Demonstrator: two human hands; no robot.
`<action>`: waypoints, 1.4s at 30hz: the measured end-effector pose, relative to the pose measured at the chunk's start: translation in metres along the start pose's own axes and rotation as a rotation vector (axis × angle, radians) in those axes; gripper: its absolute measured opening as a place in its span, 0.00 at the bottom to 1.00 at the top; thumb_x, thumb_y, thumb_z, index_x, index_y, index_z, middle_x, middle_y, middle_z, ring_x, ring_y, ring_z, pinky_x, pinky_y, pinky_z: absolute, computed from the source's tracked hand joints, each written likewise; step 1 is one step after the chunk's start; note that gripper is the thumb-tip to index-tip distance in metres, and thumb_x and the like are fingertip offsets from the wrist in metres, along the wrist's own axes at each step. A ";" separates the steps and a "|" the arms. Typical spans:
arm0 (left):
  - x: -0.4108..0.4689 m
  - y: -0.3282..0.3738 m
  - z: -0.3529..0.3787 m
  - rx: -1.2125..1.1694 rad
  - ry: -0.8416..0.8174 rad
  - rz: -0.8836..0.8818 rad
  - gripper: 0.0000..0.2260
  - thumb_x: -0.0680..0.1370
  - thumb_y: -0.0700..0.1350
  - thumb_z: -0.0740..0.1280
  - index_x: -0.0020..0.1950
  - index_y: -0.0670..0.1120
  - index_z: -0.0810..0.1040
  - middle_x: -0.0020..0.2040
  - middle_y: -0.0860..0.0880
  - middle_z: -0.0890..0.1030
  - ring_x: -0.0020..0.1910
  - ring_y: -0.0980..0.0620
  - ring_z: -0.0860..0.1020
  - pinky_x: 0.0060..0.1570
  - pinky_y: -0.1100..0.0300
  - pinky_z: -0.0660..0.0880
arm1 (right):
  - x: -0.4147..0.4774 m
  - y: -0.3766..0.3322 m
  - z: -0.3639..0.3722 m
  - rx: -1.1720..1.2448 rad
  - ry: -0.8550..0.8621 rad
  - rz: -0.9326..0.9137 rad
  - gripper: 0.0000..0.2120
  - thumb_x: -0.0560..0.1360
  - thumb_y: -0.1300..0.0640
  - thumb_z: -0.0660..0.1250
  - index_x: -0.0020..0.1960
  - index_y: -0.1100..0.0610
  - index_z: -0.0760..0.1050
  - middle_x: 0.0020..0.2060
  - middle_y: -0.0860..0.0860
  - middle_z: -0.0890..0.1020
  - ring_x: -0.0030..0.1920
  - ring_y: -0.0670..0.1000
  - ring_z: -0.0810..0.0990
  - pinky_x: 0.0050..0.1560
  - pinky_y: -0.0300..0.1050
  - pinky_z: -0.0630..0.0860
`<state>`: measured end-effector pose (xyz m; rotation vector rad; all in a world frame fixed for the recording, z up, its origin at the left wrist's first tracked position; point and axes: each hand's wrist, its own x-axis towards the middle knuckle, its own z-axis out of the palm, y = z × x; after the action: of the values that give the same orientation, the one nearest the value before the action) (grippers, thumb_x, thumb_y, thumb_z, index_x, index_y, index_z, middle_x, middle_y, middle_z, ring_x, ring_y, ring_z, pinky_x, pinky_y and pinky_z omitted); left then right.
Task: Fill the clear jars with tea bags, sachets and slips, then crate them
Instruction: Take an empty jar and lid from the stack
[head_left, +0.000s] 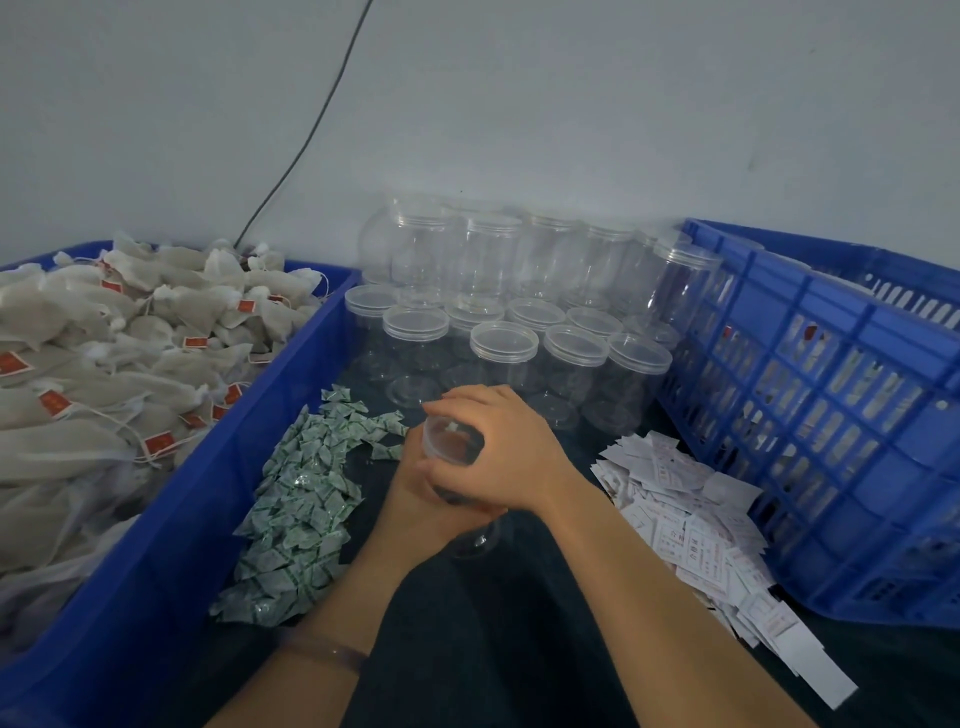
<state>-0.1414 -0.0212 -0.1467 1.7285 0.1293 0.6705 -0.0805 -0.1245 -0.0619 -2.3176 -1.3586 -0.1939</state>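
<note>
Both hands grip one clear jar (451, 441), tilted above the dark surface (493, 649): the left hand (415, 501) wraps its body from below and the right hand (501, 447) curls over its lidded end. Green sachets (296, 509) lie left and white slips (691, 535) right. Beyond them, lidded jars (504, 343) stand between the tea bags (104, 364) and the blue crate (831, 415).

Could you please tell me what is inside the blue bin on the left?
The blue bin holds a heap of pale tea bags with red tags. The heap hides its floor.
</note>
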 end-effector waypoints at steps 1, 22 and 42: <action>0.000 -0.001 0.000 -0.002 0.003 0.004 0.40 0.57 0.40 0.81 0.66 0.43 0.68 0.57 0.48 0.80 0.55 0.55 0.80 0.48 0.66 0.76 | -0.001 -0.001 0.001 -0.009 0.023 0.023 0.33 0.68 0.34 0.70 0.70 0.45 0.72 0.68 0.44 0.72 0.67 0.49 0.65 0.67 0.49 0.66; -0.001 -0.008 0.001 -0.055 -0.012 -0.132 0.45 0.54 0.47 0.81 0.68 0.51 0.67 0.56 0.57 0.81 0.56 0.58 0.80 0.52 0.59 0.79 | 0.009 -0.024 -0.012 -0.040 -0.188 0.219 0.28 0.71 0.43 0.67 0.69 0.47 0.69 0.63 0.51 0.72 0.64 0.56 0.67 0.58 0.50 0.69; -0.005 0.002 0.001 -0.011 -0.030 -0.050 0.39 0.57 0.39 0.81 0.65 0.49 0.70 0.53 0.62 0.81 0.52 0.63 0.80 0.45 0.72 0.75 | 0.010 -0.016 -0.002 0.026 -0.048 0.005 0.09 0.72 0.47 0.67 0.52 0.45 0.75 0.51 0.44 0.76 0.51 0.48 0.70 0.53 0.47 0.66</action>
<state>-0.1459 -0.0252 -0.1467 1.7182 0.1477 0.6073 -0.0891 -0.1110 -0.0516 -2.3181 -1.3701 -0.1197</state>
